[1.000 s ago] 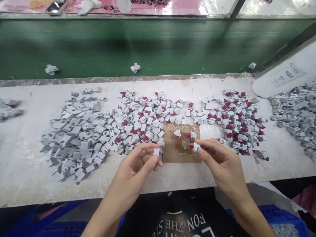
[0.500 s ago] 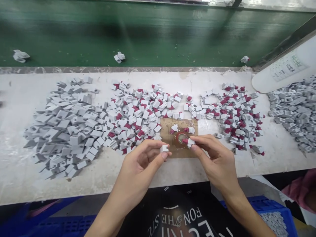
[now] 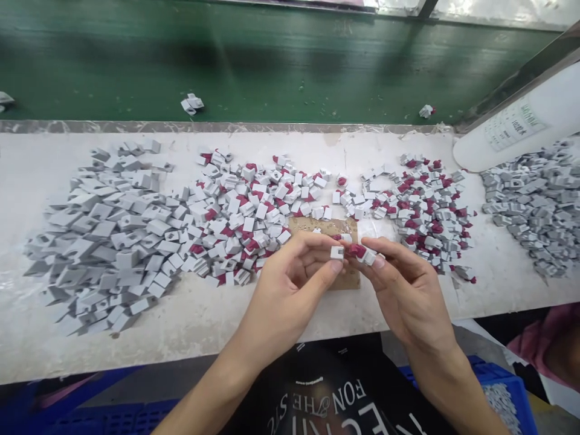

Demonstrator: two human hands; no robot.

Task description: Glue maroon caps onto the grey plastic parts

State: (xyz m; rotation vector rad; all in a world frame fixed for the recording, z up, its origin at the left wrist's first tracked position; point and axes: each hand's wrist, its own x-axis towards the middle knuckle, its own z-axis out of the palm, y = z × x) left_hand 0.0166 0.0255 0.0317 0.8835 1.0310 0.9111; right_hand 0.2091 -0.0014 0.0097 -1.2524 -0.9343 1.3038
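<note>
My left hand (image 3: 294, 284) pinches a small grey plastic block (image 3: 336, 252) with a notch in its right side. Close beside it, my right hand (image 3: 403, 284) grips a small grey plastic piece with a dark red part (image 3: 357, 251), the red end facing the left block. Whether the two pieces touch I cannot tell. Both hands hover over a wet brown sheet (image 3: 347, 283), partly hidden beneath them. Behind the hands lies a heap of grey-and-red pieces (image 3: 260, 208), and another such heap (image 3: 435, 211) sits to the right.
Plain grey blocks (image 3: 109, 235) are piled at the left. A white bottle (image 3: 516, 124) leans over more grey parts (image 3: 539, 211) at the right. A green conveyor belt (image 3: 272, 66) with scattered pieces runs along the back. Below stands a blue crate (image 3: 521, 393); a pink sleeve (image 3: 544, 338) shows beside.
My left hand has moved right with the block, close to my right hand. My right hand has lifted its red-tipped piece off the wet brown sheet. Pieces on the belt have shifted left.
</note>
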